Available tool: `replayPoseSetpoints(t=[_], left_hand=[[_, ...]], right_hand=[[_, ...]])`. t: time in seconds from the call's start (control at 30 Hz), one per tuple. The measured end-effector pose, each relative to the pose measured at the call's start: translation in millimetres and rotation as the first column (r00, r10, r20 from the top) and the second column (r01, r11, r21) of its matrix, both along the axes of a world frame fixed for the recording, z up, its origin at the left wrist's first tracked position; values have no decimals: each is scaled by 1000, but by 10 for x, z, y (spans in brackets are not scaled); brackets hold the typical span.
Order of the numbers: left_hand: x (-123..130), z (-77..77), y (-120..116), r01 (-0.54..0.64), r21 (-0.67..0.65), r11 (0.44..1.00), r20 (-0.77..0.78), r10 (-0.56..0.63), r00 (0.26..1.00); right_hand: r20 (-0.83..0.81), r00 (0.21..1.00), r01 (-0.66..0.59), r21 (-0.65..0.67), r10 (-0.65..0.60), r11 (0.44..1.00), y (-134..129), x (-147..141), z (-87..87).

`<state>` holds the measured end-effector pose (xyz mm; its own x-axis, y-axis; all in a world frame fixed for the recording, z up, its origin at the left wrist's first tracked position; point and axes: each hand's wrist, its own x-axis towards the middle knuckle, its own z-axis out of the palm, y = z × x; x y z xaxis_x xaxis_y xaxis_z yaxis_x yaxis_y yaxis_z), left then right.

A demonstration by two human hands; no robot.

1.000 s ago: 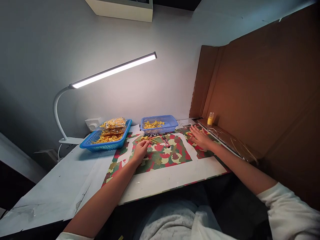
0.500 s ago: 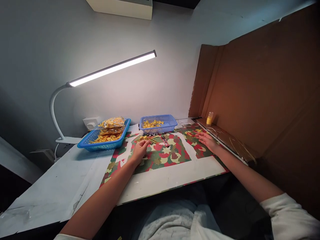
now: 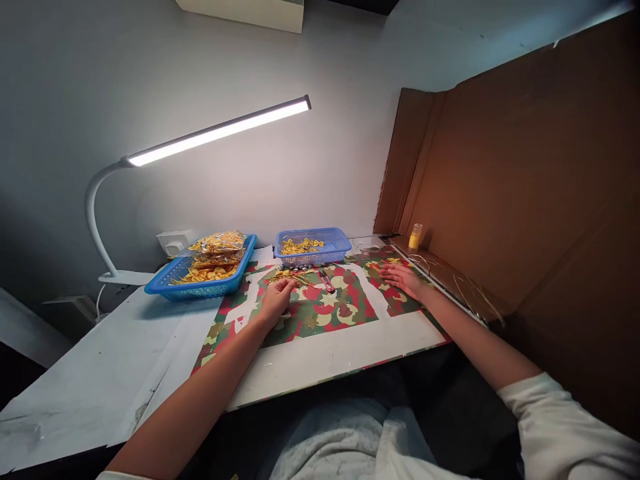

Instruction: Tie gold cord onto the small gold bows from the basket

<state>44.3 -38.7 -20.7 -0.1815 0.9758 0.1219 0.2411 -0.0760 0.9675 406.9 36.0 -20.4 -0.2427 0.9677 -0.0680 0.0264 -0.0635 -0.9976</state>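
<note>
My left hand (image 3: 278, 297) is closed over the patterned sheet, its fingertips pinched beside a pile of gold strips (image 3: 291, 276); whatever they hold is too small to make out. My right hand (image 3: 404, 280) lies with its fingers spread on the right part of the sheet, just below some small yellow pieces (image 3: 394, 261). Between the hands lie small pink-handled snips (image 3: 327, 281). Silvery beads (image 3: 301, 267) sit in front of a blue-violet basket (image 3: 336, 247) that contains gold bows.
At the left stands a blue basket (image 3: 165, 287) with gold pieces and filled plastic bags. A lamp (image 3: 220, 132) reaches over the table. A yellow-filled bottle (image 3: 415, 237) and loose strings (image 3: 470, 293) lie near the cardboard wall (image 3: 510, 167).
My right hand has moved slightly left, away from the right edge. My left hand remains pinched beside the gold strips. The whole view has shifted a little.
</note>
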Motion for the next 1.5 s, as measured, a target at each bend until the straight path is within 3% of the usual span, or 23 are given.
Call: replayPoseSetpoints(t=[0.03,0.1,0.17,0.23,0.33,0.53,0.6,0.7,0.8,0.97,1.07,1.27,1.4,1.5], left_hand=[[2,-3,2,6,2,1000,0,-6,1000],[6,-7,4,20,5,1000,10,-20,1000],[6,-12,5,31,9,999,25,-31,999],[-1,-20,9,34,16,999,30,-34,999],[-22,-39,21,33,22,999,13,-34,999],[-12,-69,44,29,59,998,-22,-28,999],[2,-66,42,36,84,996,-40,-32,999],[10,-53,35,33,90,995,-54,-28,998],[7,-42,27,34,82,996,-69,-28,997],[10,-37,15,54,54,997,-69,-50,996],[15,-45,11,90,13,996,-55,-89,995],[33,-53,5,126,-48,991,-18,-127,992],[43,-38,-10,148,-76,986,-2,-149,989],[42,-41,-13,154,-74,985,-2,-154,988]], right_hand=[[100,992,69,87,-77,994,85,-5,38],[355,920,60,293,-167,954,213,-94,133],[623,740,-84,459,-253,884,313,-269,222],[810,502,-222,459,-303,861,403,-484,270],[864,407,-268,422,-295,866,486,-784,239],[873,425,-387,414,-239,824,271,-1228,15],[861,469,-469,430,-196,771,125,-1363,-51],[808,581,-579,498,-102,645,-69,-1494,-124],[741,669,-566,558,-59,607,-165,-1475,-150],[593,783,-338,658,-186,673,-95,-1231,-128],[588,754,-242,662,-292,709,-22,-1121,-127],[761,593,-373,548,-262,748,28,-1257,-49],[846,517,-433,389,-129,813,71,-1448,53],[861,508,-479,310,-29,821,142,-1435,154]])
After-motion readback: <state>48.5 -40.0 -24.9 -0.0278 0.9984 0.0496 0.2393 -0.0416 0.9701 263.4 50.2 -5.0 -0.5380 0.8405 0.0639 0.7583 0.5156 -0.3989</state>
